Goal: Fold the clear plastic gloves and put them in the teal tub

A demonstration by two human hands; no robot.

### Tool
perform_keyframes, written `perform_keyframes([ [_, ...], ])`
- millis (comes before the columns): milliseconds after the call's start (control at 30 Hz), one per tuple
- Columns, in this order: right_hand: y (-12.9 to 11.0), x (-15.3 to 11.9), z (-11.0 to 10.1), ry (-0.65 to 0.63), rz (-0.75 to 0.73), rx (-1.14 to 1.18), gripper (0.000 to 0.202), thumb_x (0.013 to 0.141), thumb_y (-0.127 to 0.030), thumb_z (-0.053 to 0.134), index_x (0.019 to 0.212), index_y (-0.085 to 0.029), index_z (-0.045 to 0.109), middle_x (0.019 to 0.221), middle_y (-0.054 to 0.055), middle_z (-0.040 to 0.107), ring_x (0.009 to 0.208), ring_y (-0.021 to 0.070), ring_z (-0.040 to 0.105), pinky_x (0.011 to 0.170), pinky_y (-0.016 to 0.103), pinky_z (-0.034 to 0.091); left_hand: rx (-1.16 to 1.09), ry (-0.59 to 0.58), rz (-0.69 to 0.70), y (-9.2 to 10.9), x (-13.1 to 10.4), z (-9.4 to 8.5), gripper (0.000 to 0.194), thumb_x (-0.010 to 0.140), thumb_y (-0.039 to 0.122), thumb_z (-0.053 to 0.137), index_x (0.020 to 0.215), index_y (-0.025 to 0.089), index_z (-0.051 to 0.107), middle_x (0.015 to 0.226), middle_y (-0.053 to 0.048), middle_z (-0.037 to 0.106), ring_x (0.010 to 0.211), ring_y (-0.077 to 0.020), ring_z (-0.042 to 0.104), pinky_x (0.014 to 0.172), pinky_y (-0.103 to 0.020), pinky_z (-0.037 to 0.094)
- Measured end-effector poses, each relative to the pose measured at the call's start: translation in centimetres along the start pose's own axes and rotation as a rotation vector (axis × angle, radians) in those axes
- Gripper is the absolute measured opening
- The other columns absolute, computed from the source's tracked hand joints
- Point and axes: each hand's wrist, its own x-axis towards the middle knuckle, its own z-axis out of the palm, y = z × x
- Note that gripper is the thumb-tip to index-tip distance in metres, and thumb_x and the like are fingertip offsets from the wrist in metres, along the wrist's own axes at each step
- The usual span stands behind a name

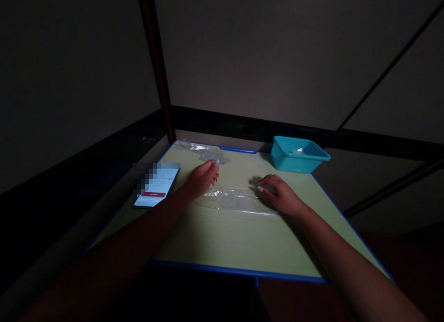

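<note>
Clear plastic (239, 203): centre of frame, flat on table (236, 241). Left hand (204, 178), near its left end: fingers curled, cannot tell if pinching. Right hand (279, 194), right end: loosely spread.

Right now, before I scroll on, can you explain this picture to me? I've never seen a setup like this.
Sure. There's no machine here, just a person's two bare hands. The one picture comes from a camera worn on that person's head, looking forward and down.

On the pale table lies a clear plastic piece, with more clear plastic farther back. A lit phone is on the left; a turquoise tub stands at the far right.

The right hand, loosely bent, seems to hold nothing. Whether the left hand's grip holds anything, I can't tell.
</note>
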Motion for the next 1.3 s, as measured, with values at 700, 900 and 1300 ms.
perform_keyframes([
  [700,-1.6,0.1,0.4,-0.137,0.332,0.907,0.060,0.093,-0.061,0.013,0.121,-0.023,0.050,0.117,0.013,0.063,0.109,0.0226,0.060,0.087,0.041,0.050,-0.477,-0.389,-0.238,-0.9,0.6,0.2,0.077,0.078,0.080,0.011,0.076,0.018,0.057,0.081,-0.012,0.066,0.084,-0.0247,0.064,0.082,-0.043,0.049],
  [900,-0.5,0.2,0.3,0.031,0.305,0.701,0.058,0.090,-0.065,0.025,0.109,-0.023,0.060,0.122,0.010,0.061,0.117,0.0225,0.054,0.098,0.039,0.043,0.091,-0.317,0.325,-2.3,0.2,0.4,0.064,0.084,0.071,0.029,0.092,0.017,0.063,0.104,-0.012,0.063,0.106,-0.0244,0.056,0.100,-0.041,0.037],
  [1300,1.9,0.6,-1.3,-0.022,0.353,0.047,0.033,0.080,-0.048,0.052,0.069,-0.017,0.058,0.059,0.001,0.058,0.053,0.0120,0.045,0.051,0.025,0.033,0.635,-0.756,0.442,-0.9,-2.2,2.2,0.053,0.089,0.042,0.051,0.140,0.034,0.035,0.152,-0.006,0.026,0.141,-0.0297,0.017,0.107,-0.062,0.006],
])
